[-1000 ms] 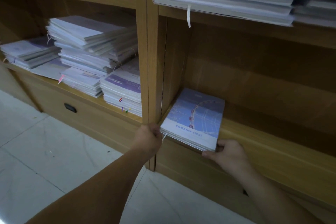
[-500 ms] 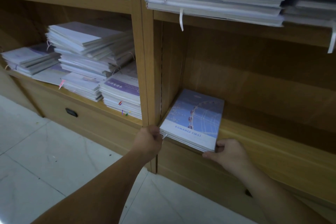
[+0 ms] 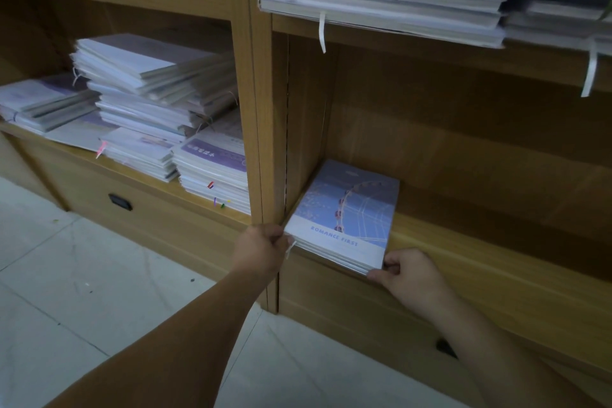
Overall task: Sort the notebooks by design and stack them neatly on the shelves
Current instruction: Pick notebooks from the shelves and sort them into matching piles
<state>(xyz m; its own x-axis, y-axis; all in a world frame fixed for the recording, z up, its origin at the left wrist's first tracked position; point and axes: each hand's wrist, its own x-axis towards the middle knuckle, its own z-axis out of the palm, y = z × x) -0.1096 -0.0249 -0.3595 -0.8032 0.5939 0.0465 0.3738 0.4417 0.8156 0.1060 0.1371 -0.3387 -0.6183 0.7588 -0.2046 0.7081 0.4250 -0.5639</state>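
Head view: notebook stack on wooden shelf, above tiled floor.

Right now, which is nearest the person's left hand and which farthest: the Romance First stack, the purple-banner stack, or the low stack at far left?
1. Romance First stack: right of the divider; the left hand holds its corner.
2. Purple-banner stack: just left of the divider.
3. Far-left low stack: at the far left end.

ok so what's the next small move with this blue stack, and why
Probably slide the blue notebook stack a little deeper and square it against the divider, then let go. The left hand and right hand grip its near corners, and it sits right at the front edge of the shelf, angled slightly off that edge.
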